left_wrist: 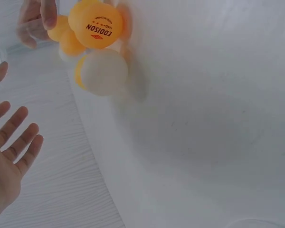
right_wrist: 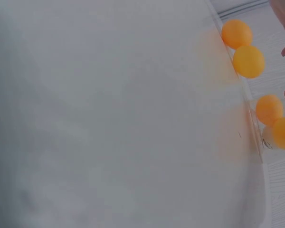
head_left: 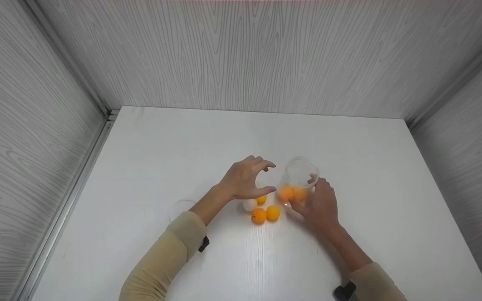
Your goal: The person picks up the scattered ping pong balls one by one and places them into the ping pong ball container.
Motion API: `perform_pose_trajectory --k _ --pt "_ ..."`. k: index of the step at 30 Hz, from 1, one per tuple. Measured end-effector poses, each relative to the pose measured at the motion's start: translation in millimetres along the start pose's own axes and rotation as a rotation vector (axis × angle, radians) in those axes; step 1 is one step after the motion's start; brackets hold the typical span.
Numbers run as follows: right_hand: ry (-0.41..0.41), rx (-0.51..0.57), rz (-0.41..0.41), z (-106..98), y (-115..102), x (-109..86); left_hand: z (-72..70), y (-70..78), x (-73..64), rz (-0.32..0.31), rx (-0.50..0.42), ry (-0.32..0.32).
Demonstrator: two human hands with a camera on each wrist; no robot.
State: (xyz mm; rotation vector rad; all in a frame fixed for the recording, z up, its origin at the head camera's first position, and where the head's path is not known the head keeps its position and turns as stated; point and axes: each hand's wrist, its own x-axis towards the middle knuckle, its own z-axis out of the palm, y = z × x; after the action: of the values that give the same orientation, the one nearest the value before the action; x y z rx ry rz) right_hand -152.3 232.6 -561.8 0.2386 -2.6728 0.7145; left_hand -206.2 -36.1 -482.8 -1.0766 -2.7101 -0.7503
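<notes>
My right hand (head_left: pixel 322 205) grips a clear plastic cup (head_left: pixel 302 159), thumb on the near side and fingers round the right. Orange table tennis balls (head_left: pixel 299 193) lie low inside the cup, and a white one shows there in the right wrist view. Just left of it, my left hand (head_left: pixel 245 180) hovers with thumb and fingers spread, nothing between them. Under and in front of that hand, a white ball (head_left: pixel 249 205) and several loose orange balls (head_left: pixel 259 215) sit close together on the table. One orange ball (left_wrist: pixel 99 26) bears printed lettering in the left wrist view.
A clear round rim (head_left: pixel 179 207) shows on the white table (head_left: pixel 140 167), partly hidden by the left forearm. Grey wood-grain panels (head_left: pixel 241 54) rise behind the table and along both sides. Each wrist carries a small black device (head_left: pixel 344 291).
</notes>
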Motion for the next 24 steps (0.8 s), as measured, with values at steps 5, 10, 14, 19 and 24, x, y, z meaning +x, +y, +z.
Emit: perform_pose_trajectory --k 5,10,14,19,24 --pt "-0.002 -0.002 0.009 0 0 -0.7 4.8 -4.8 -6.7 -0.031 -0.014 -0.02" --pt "0.009 0.001 0.006 1 0 -0.4 9.2 -8.8 -11.6 -0.055 -0.039 -0.022" --pt "0.011 0.005 0.003 1 1 0.2 15.8 -12.7 -14.6 -0.071 -0.045 -0.029" --pt "0.01 -0.014 0.005 2 1 0.6 23.6 -15.7 -17.7 -0.108 -0.047 -0.053" --pt "0.003 -0.013 0.006 1 0 0.2 31.3 -17.5 -22.0 -0.142 -0.029 -0.083"
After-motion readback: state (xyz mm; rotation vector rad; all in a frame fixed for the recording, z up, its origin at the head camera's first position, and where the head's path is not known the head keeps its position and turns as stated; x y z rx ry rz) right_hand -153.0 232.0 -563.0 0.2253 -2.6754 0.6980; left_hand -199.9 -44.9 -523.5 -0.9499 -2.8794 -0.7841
